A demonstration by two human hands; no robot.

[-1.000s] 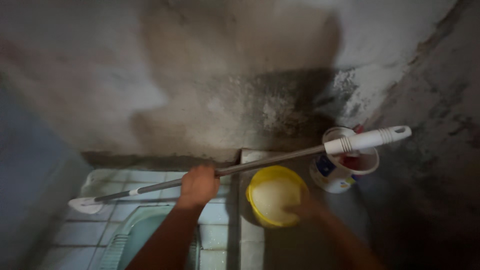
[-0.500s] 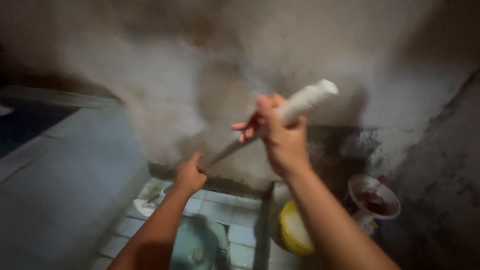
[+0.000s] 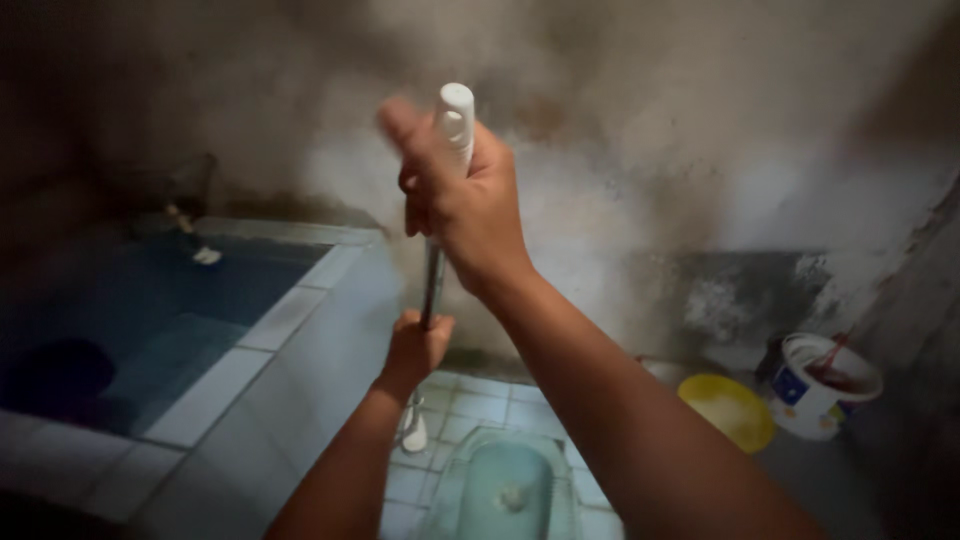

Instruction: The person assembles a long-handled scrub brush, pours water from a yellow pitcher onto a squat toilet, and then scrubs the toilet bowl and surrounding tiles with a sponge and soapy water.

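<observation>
Long-handled brush (image 3: 433, 280) stands near-vertical. Right hand (image 3: 462, 200) grips its white top end, left hand (image 3: 415, 350) clasps the shaft lower; head (image 3: 413, 432) rests on tiled floor (image 3: 470, 410).

1 white tub (image 3: 822, 395) with a blue label, far right beside the yellow bowl (image 3: 730, 408).

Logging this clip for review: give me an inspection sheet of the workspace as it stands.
Surface: pale tiled floor around a squat toilet pan.
Job's things: long-handled brush held near upright, head on the tiles.
Clutter: yellow bowl; white bucket.
Grippers: right hand grips the handle top; left hand grips the shaft lower down.
Cables: nothing seen.
Surroundings: stained wall; tiled water basin on the left.
</observation>
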